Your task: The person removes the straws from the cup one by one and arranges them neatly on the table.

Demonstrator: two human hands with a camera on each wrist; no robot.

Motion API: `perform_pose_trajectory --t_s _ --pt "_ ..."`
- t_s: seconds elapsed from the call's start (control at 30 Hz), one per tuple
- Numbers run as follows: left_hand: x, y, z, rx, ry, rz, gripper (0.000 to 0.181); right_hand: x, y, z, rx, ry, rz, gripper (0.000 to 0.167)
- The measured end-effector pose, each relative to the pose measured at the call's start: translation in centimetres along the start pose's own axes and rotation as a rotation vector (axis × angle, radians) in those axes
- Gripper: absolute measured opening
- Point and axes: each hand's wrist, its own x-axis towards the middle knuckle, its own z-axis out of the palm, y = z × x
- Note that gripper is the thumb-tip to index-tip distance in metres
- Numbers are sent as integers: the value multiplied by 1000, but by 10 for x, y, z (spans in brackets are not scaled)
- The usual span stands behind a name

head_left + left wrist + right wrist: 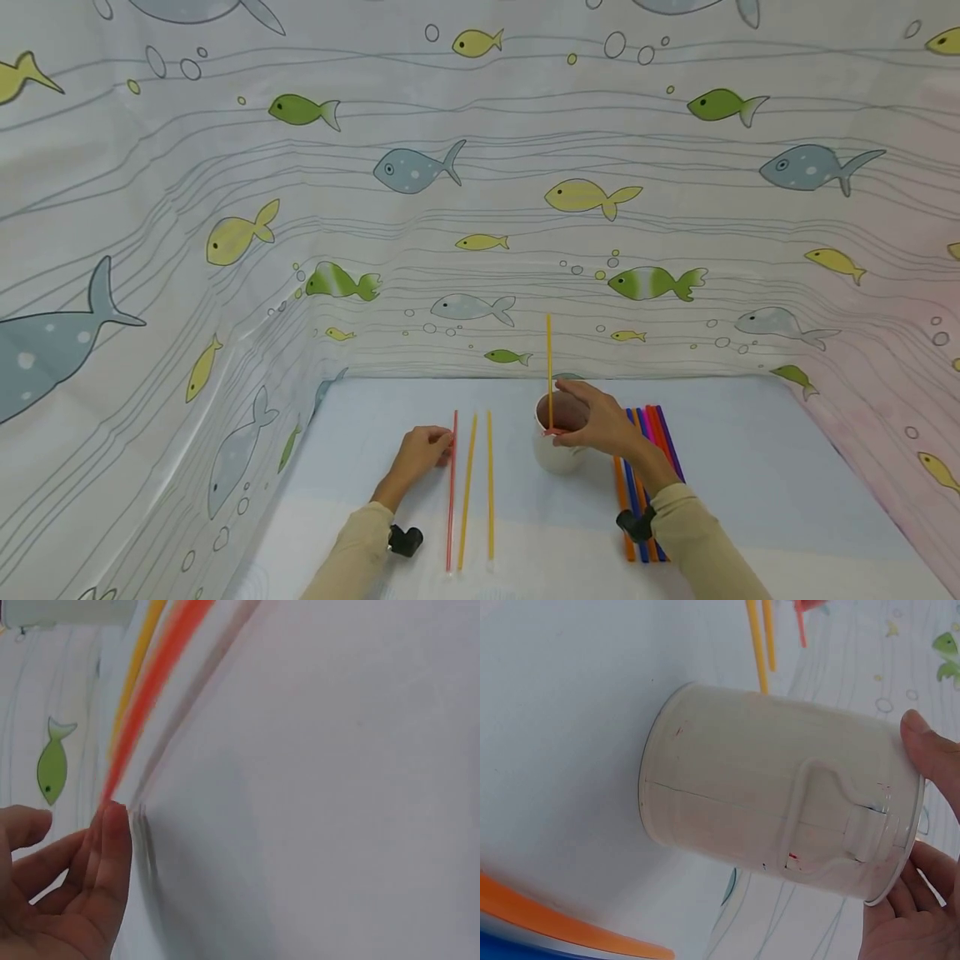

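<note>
On the white table stands a whitish mug (558, 454) with a handle, upright, and a thin yellow straw (550, 367) rises from its mouth. My right hand (600, 421) grips the mug by its rim, thumb and fingers spread across the mouth. In the right wrist view the thumb (926, 746) and the curled fingers lie at opposite sides of the rim. My left hand (423, 450) touches the upper part of a red straw (451, 517) with its fingertips; its thumb (28, 826) stands apart in the left wrist view. Two yellow straws (467, 500) (491, 500) lie beside the red one.
Several thicker coloured sticks (630, 508), orange, blue, pink, red and purple, lie side by side under the right forearm. A fish-patterned sheet (480, 275) hangs behind and at both sides of the table.
</note>
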Motion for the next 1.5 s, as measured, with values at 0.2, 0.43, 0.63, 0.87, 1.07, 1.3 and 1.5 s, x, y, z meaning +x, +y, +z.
perform_pose_trajectory --t_s 0.2,0.43,0.63,0.87,1.07,1.3,1.5 --pt "-4 1 0 21 10 -10 27 0 1 2 -2 -7 2 98" --pt "-11 4 -2 153 -9 18 17 0 2 2 -3 4 7 96" --pt "-12 3 3 86 -77 -1 12 1 3 2 2 -1 9 97" --pt "-14 7 8 28 -129 0 16 1 3 2 -1 7 5 96" --pt "-14 10 8 68 -126 21 16 1 2 2 2 -3 15 94" --pt "-7 24 4 92 -101 156 14 0 0 2 5 6 15 95" --pt "-4 52 10 66 -44 329 17 1 0 2 17 10 6 93"
